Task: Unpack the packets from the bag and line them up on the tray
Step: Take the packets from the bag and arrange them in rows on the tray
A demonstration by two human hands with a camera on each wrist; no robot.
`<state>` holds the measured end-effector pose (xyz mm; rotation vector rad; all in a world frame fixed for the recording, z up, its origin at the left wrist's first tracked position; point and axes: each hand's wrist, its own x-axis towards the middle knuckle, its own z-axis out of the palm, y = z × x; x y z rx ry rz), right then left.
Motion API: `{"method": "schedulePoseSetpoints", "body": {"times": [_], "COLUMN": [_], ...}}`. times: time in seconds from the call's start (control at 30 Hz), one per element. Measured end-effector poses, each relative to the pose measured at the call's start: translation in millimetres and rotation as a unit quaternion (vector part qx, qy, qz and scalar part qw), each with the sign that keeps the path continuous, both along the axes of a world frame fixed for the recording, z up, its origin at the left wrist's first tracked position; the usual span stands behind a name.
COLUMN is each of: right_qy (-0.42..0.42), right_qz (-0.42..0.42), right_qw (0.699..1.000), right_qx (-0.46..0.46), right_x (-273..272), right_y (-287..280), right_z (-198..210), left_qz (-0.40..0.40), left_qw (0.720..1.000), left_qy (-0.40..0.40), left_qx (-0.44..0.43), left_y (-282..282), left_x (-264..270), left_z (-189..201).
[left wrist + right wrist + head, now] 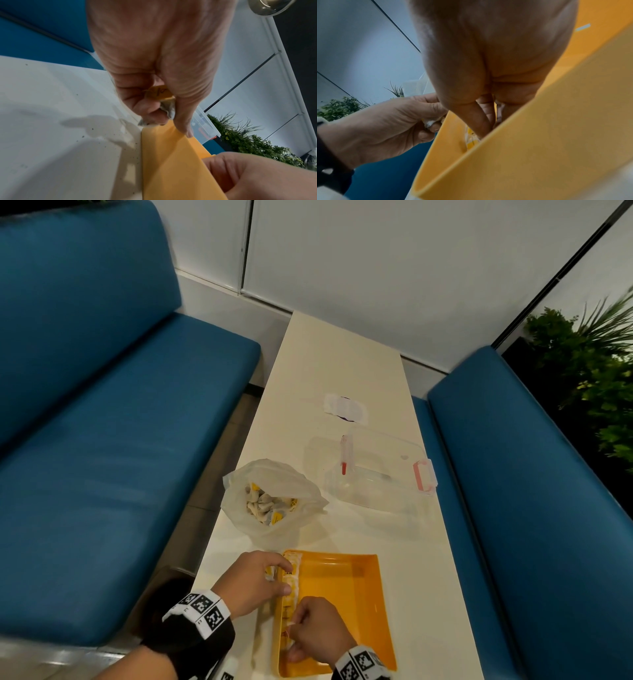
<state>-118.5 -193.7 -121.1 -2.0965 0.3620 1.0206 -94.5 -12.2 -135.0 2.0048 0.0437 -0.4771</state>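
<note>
Along the tray's (359, 604) left wall, packets (291, 587) pinched by both hands' fingers (286, 589).

**Free room and obstacles on the desk**

The left wall of the yellow tray (346, 604) was crowded: a row of packets (292, 587) was lined along it, and both hands were placed there, the left hand (251, 583) over the rim and the right hand (317, 631) inside. The tray's middle and right part was left bare. Just beyond the tray, passage on the left was blocked by the open bag (274, 501), and on the right by a clear lidded box (380, 470). A narrow strip of desk (342, 354) was seen between the two. Farther back, open surface was found. The desk was hemmed on both sides by blue benches (102, 440).
</note>
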Motion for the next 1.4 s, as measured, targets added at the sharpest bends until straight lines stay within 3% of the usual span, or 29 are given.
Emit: {"method": "schedulePoseSetpoints", "body": {"times": [0.33,0.43,0.67,0.87,1.27,1.4], "right_qy": [0.006,-0.001,-0.175,-0.239,-0.272,-0.289], "right_qz": [-0.008,-0.02,-0.038,-0.064,-0.026,-0.016], "right_qw": [1.0,1.0,0.982,0.963,0.958,0.956], "right_qx": [0.0,0.01,0.053,0.104,0.08,0.056], "right_x": [-0.1,4.6,24.4,32.6,45.0,48.5], "right_y": [-0.8,-4.8,-11.6,-2.4,3.1,0.8], "right_z": [4.4,12.7,48.0,63.1,47.9,47.5], "left_qz": [-0.002,0.039,0.114,0.093,0.037,0.043], "left_qw": [1.0,0.996,0.954,0.944,0.961,0.953], "left_qy": [-0.002,0.005,0.129,0.13,0.09,0.113], "left_qx": [-0.021,-0.076,-0.244,-0.288,-0.257,-0.278], "left_y": [4.2,4.7,0.1,-10.0,-17.6,-19.0], "left_x": [1.2,1.5,6.4,8.8,16.9,20.4], "left_z": [4.3,14.7,41.0,45.0,44.5,45.3]}}
